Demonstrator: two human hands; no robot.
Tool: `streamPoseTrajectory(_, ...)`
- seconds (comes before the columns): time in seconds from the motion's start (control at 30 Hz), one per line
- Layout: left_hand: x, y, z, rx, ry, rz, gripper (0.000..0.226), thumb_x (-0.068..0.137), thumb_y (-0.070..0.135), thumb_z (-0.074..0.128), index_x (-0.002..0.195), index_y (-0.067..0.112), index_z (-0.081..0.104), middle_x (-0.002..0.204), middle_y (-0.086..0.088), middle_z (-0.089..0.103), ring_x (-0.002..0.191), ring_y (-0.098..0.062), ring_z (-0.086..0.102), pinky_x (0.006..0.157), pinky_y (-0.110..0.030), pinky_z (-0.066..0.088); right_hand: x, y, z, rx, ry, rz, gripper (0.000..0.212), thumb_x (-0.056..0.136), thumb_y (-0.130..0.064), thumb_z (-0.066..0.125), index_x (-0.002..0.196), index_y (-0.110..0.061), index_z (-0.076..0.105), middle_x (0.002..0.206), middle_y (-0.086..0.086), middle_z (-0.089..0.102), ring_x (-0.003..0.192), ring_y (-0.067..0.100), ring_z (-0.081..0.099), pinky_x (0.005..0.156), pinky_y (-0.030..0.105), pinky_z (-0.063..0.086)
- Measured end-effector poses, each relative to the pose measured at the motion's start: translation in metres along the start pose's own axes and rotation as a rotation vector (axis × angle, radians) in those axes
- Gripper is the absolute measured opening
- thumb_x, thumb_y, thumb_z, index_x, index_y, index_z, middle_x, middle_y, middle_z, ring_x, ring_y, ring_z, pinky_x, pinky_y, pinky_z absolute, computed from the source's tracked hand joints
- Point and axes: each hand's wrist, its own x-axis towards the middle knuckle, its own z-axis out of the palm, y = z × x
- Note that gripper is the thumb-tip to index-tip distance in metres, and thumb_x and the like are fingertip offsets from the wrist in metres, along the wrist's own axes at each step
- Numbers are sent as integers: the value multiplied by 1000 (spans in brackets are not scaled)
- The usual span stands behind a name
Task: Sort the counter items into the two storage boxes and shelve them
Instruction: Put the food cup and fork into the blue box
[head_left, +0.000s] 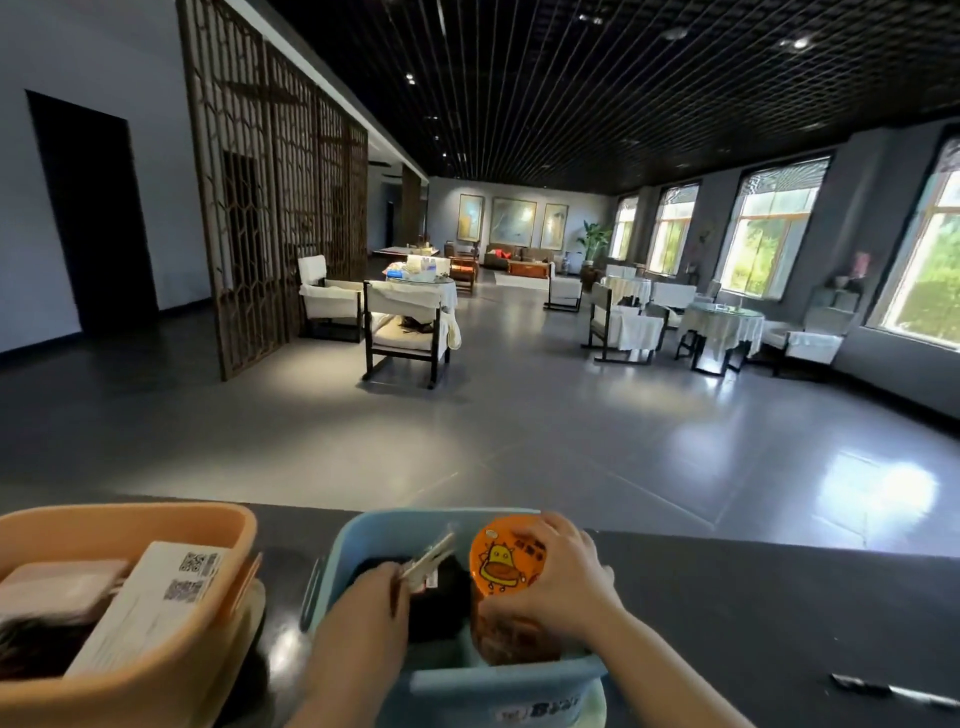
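Right hand (558, 577) grips round orange-lidded cup (506, 564); left hand (376, 587) pinches thin packet (428, 558) over blue plastic box (363, 540)

Two storage boxes stand on the worktop (727, 597): one orange box (156, 686) at its left edge and one blue box (498, 680) near the middle. The orange box holds one white carton (150, 603). The blue box holds one orange-lidded cup (506, 564), one dark item (441, 603) and one pale packet (428, 558). Two hands reach into the blue box: left hand (376, 590), right hand (558, 582).
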Motion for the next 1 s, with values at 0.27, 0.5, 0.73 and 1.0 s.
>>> streamPoseTrajectory(0.27, -4, -5, 13, 176, 76, 61, 16, 96, 41, 35, 85, 34, 45, 81, 13, 53, 74, -8, 57, 60, -27, 36, 11, 31, 41, -244, -93, -5, 105, 49, -94, 42, 141, -47, 29, 154, -14, 20, 145, 14, 10, 112, 46, -21)
streamPoseTrajectory(0.5, -1, -3, 13, 264, -5, 69, 20, 98, 40, 32, 100, 35, 51, 88, 14, 52, 79, -8, 54, 65, -27, 41, 15, 35, 52, -257, -171, -14, 92, 78, -81, 37, 152, -36, 6, 162, 0, -2, 148, 18, -6, 118, 39, -4)
streamPoseTrajectory(0.73, 18, -11, 14, 299, -134, 81, 37, 95, 14, 41, 128, 30, 44, 121, 4, 49, 116, -18, 42, 93, -33, 44, 14, 38, 52, -258, -165, -36, 90, 79, -82, 30, 152, -36, 4, 162, -2, -1, 148, 17, -4, 120, 40, -2)
streamPoseTrajectory(1.0, 63, -16, 32, 588, -188, 167, 49, 87, 5, 46, 133, 20, 40, 134, -5, 41, 125, -26, 35, 106, -35, 29, 13, 36, 51, -242, -137, -27, 90, 79, -82, 33, 152, -36, 7, 162, -5, 1, 148, 17, -1, 121, 40, 1)
